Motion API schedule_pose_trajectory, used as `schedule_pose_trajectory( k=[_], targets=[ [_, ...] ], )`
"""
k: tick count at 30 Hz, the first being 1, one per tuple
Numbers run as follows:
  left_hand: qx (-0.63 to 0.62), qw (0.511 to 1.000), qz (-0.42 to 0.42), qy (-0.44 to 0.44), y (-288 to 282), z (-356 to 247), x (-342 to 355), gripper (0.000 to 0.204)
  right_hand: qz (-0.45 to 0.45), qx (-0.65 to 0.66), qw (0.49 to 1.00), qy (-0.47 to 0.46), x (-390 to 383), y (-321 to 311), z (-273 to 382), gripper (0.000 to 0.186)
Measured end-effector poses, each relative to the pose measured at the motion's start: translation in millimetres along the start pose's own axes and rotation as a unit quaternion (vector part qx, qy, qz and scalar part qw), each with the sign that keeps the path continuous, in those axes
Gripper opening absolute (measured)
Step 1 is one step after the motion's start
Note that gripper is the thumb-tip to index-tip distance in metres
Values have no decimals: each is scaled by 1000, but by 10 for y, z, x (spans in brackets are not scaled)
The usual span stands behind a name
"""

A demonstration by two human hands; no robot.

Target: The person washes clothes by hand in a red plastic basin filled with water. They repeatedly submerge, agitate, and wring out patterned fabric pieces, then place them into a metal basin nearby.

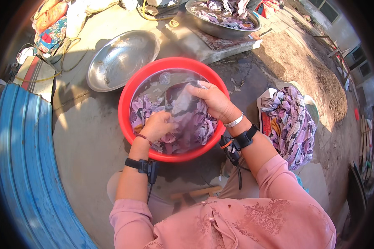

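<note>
The right hand [214, 101] pinches a wet cloth [182, 103] between thumb and bent fingers, the cloth hanging below its fingertips into the red plastic basin [125, 110] under both hands; the left hand [156, 125], nearer the body, has its fingers half curled beside that cloth, and I cannot tell whether it grips any; ahead and left of the left hand tilts a shallow metal basin [122, 58]; right of the right hand sits a purple floral fabric heap [293, 126].
</note>
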State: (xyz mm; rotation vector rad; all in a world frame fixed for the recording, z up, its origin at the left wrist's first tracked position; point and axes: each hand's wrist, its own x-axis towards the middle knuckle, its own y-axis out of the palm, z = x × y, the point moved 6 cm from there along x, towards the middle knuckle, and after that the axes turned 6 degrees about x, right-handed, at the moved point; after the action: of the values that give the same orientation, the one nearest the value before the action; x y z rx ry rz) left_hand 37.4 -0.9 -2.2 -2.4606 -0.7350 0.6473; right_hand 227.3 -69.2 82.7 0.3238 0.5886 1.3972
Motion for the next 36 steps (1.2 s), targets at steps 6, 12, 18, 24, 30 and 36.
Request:
schedule_pose_trajectory(
  k=[6, 12, 18, 24, 30, 36],
  targets=[
    [-371, 924, -67, 57, -295, -247, -42, 13, -14, 33, 999, -9, 32, -138, 23, 20],
    [-604, 788, -75, 95, -302, -626, -68, 17, -69, 3, 996, -63, 127, -241, -61, 21],
    [-634, 750, -187, 37, -187, -349, 64, 23, -73, -220, 957, -172, 139, 79, -205, 26],
    [-680, 711, -177, -36, 337, -587, 102, 35, -81, -474, 833, -273, 178, 253, -548, 37],
    [-588, 783, -202, -4, 283, -384, 148, 39, -161, -280, 930, -174, 501, 19, -630, 33],
    [-477, 836, -271, 15, 186, -475, 58, 40, -203, -130, 965, -100, 555, -88, -617, 34]
  ],
)
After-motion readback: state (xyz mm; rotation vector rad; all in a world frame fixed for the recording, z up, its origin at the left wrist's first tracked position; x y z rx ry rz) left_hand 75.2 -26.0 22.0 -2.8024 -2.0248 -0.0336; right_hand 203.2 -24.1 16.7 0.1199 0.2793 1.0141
